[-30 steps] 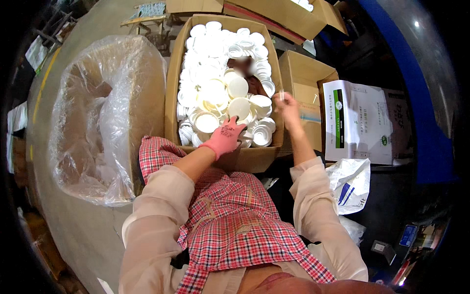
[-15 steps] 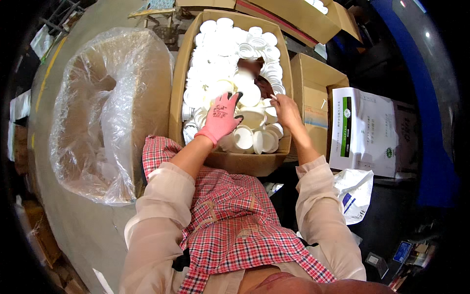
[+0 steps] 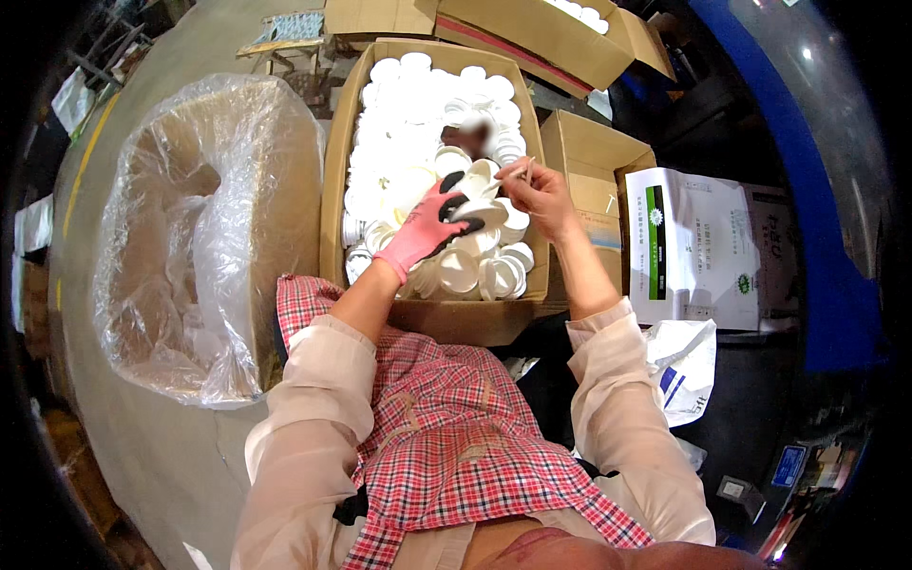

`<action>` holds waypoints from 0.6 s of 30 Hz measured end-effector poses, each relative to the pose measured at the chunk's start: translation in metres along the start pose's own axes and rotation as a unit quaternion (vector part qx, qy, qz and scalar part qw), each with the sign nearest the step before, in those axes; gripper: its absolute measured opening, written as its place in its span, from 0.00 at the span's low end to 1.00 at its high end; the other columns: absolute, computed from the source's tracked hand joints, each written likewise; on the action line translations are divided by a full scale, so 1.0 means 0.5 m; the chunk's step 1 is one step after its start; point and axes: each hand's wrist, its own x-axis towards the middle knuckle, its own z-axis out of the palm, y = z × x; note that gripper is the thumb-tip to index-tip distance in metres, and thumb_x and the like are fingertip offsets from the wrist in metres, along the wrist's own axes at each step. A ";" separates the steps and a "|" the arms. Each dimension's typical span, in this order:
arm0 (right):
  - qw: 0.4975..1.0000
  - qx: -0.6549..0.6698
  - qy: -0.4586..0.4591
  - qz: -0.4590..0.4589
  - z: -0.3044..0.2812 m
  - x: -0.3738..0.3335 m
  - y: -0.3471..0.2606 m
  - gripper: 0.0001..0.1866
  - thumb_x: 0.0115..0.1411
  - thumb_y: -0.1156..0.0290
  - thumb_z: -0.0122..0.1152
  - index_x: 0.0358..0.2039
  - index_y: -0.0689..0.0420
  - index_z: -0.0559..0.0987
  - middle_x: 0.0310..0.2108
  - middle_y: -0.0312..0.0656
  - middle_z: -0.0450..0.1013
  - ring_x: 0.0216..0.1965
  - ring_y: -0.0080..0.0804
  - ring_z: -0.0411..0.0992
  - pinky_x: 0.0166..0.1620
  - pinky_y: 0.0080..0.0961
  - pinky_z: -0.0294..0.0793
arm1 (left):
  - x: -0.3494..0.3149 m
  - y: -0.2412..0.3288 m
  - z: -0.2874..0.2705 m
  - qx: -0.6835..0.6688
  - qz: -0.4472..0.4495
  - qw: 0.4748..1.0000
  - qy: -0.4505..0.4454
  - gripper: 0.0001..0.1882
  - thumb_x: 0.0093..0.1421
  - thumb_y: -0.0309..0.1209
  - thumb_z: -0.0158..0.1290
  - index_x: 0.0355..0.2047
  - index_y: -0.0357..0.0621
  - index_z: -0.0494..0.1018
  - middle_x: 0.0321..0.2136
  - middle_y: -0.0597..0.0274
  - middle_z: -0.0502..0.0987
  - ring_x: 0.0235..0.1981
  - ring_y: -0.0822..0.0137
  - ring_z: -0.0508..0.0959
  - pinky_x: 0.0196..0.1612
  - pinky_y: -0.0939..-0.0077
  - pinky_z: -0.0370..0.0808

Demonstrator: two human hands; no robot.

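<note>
From my remote post, I see the gloved left hand (image 3: pixel 425 228) curved against the white lids (image 3: pixel 404 133) heaped in the cardboard box (image 3: pixel 456 321); whether it grips one, I can't tell. The bare right hand (image 3: pixel 545 197) pinches a slim pale stick (image 3: pixel 529 171). I'd keep the glove clear of its tip.

At the left, a carton (image 3: pixel 261 228) draped in wrinkled clear plastic stands on the grey floor (image 3: pixel 180 465), where a yellow line (image 3: pixel 88 171) curves past it. At the right sits a white printed carton (image 3: pixel 708 247), with a white bag (image 3: pixel 686 356) (blue patch showing) near it; a blue-topped stand (image 3: pixel 288 28) is at the back.
</note>
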 end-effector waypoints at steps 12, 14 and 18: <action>0.993 0.059 -0.097 -0.016 0.033 0.041 -0.003 0.17 0.70 0.60 0.47 0.32 0.58 0.77 0.19 0.33 0.70 0.23 0.17 0.67 0.30 0.16 0.64 | 0.003 0.025 0.002 -0.070 -0.025 0.991 -0.115 0.26 0.45 0.37 0.69 0.41 0.34 0.77 0.59 0.48 0.62 0.59 0.54 0.66 0.57 0.69 0.67; 0.989 0.106 -0.102 -0.030 0.033 0.037 0.000 0.17 0.70 0.60 0.48 0.33 0.59 0.77 0.19 0.34 0.69 0.24 0.20 0.68 0.32 0.18 0.66 | 0.002 0.016 0.010 0.034 0.054 0.996 -0.064 0.25 0.43 0.37 0.70 0.41 0.38 0.78 0.60 0.44 0.60 0.61 0.49 0.62 0.60 0.65 0.63; 0.956 0.241 -0.170 0.004 0.035 0.024 0.000 0.18 0.69 0.57 0.48 0.36 0.61 0.75 0.15 0.34 0.64 0.18 0.21 0.61 0.26 0.20 0.62 | -0.003 -0.011 0.010 0.117 0.156 0.980 -0.044 0.23 0.43 0.36 0.69 0.40 0.41 0.79 0.63 0.38 0.55 0.65 0.44 0.56 0.64 0.61 0.57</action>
